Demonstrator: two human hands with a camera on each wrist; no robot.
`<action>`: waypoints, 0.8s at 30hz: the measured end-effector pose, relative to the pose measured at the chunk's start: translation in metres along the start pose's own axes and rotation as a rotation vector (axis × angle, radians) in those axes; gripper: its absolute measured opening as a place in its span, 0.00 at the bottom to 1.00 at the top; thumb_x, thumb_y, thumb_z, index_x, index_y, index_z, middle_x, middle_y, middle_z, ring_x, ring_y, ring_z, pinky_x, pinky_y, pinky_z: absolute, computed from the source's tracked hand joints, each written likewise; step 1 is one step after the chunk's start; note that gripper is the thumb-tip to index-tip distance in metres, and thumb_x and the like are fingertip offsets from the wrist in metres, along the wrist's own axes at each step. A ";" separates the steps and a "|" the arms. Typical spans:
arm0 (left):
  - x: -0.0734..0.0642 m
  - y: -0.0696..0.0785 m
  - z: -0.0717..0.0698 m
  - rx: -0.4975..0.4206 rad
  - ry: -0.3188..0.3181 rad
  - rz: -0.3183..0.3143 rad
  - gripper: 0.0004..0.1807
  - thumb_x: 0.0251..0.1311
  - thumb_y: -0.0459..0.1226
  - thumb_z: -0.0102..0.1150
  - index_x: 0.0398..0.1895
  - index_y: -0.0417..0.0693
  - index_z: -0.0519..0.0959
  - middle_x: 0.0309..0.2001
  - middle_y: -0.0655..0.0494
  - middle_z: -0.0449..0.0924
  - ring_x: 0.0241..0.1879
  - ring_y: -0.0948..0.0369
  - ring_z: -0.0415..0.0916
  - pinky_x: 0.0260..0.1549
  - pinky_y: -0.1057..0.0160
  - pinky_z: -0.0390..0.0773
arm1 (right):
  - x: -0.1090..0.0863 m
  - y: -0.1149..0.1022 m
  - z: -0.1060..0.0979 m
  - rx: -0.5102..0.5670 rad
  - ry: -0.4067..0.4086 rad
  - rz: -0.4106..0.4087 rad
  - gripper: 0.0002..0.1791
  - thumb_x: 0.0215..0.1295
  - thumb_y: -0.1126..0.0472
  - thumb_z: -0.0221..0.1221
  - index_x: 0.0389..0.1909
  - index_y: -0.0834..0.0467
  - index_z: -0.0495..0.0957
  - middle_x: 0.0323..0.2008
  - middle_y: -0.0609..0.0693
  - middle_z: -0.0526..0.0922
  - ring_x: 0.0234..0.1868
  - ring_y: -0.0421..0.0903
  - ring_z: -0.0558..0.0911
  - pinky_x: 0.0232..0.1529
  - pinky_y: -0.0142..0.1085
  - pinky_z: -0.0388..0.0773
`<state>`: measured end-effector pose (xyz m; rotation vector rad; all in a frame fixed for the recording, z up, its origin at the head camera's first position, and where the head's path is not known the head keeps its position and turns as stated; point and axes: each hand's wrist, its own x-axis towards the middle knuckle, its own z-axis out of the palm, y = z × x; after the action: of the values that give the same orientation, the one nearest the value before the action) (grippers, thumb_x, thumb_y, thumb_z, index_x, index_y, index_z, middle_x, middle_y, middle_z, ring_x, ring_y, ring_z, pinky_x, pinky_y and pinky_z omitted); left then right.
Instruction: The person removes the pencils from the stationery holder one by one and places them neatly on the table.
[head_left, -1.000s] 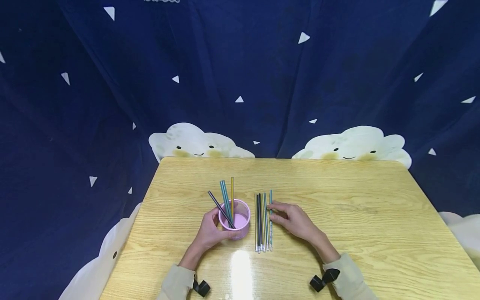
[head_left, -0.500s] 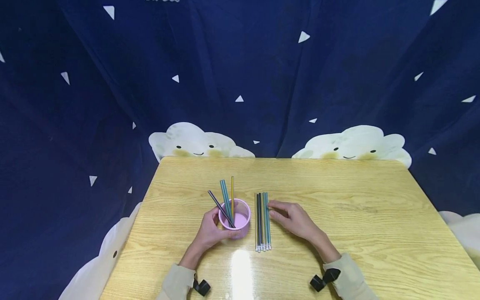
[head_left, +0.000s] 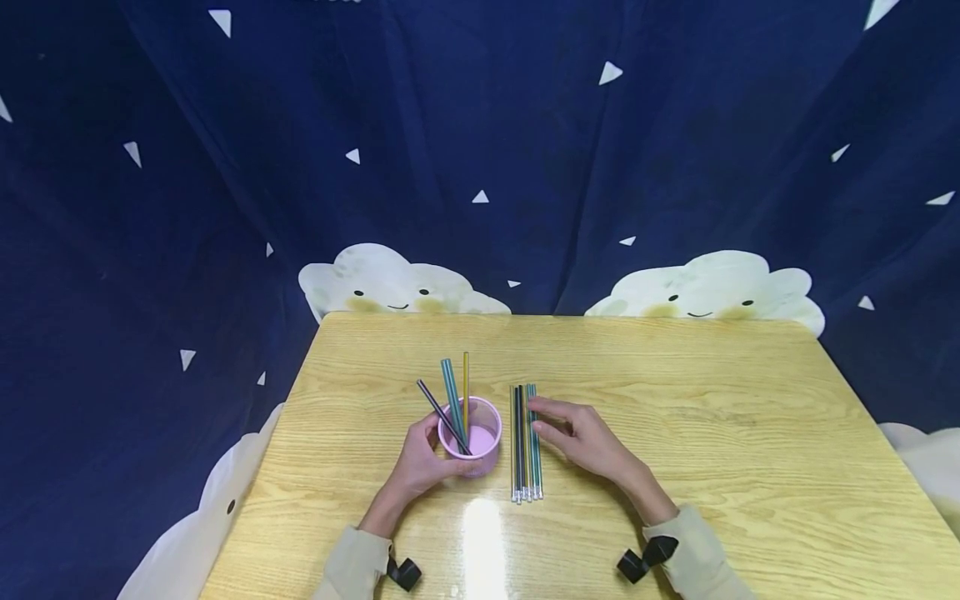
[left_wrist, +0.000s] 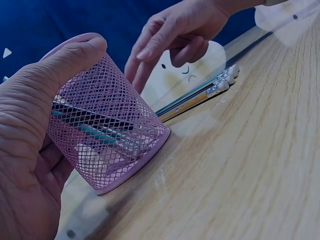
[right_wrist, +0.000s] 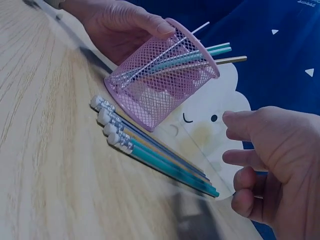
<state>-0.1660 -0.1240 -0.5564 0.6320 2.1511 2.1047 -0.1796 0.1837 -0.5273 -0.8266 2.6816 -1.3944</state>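
My left hand [head_left: 420, 462] grips a pink mesh pencil cup [left_wrist: 112, 90], with the thumb at its rim. Several pencils lean inside the cup: a yellow pencil [head_left: 466, 375], teal pencils [head_left: 450, 387] and a dark pencil [head_left: 431, 400]. Just right of the cup, a row of pencils [head_left: 525, 458] lies side by side, with teal ones at its right edge. White erasers [right_wrist: 111, 130] point toward the near side. Over the right side of this row hovers my right hand [head_left: 592, 437], fingers loosely bent and apart, nothing held. The right wrist view shows it above the pencils' far ends.
A light wooden table [head_left: 712, 417] carries everything. Behind it hangs a dark blue curtain [head_left: 480, 125] with white triangles and smiling clouds. A black wrist camera [head_left: 405, 573] sits at the left cuff, another wrist camera [head_left: 633, 565] at the right.
The rightmost teal pencil, earlier apart from the row, has slid left against the others. My right hand has shifted slightly left over the row. The left hand and cup stay put.
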 end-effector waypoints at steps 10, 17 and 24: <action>0.000 -0.002 0.000 0.009 0.002 0.016 0.48 0.39 0.26 0.85 0.69 0.33 0.73 0.66 0.41 0.79 0.66 0.40 0.74 0.69 0.66 0.72 | 0.007 -0.009 -0.002 0.093 0.004 -0.067 0.21 0.75 0.58 0.63 0.65 0.59 0.80 0.65 0.60 0.81 0.16 0.30 0.59 0.16 0.28 0.66; 0.000 -0.001 0.000 0.001 -0.007 0.041 0.47 0.41 0.27 0.84 0.69 0.30 0.72 0.66 0.36 0.78 0.67 0.37 0.73 0.69 0.66 0.72 | 0.014 -0.019 0.001 0.134 -0.011 -0.085 0.21 0.75 0.60 0.63 0.66 0.57 0.80 0.65 0.59 0.81 0.15 0.30 0.57 0.15 0.28 0.63; 0.000 0.000 0.001 0.008 -0.007 0.054 0.45 0.42 0.27 0.84 0.68 0.29 0.73 0.65 0.33 0.77 0.65 0.35 0.73 0.68 0.66 0.73 | 0.022 -0.025 0.004 0.114 -0.017 -0.093 0.22 0.75 0.56 0.64 0.67 0.51 0.80 0.67 0.55 0.80 0.19 0.32 0.61 0.19 0.29 0.67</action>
<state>-0.1660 -0.1234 -0.5569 0.7049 2.1637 2.1181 -0.1861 0.1587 -0.5058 -0.9594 2.5540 -1.5356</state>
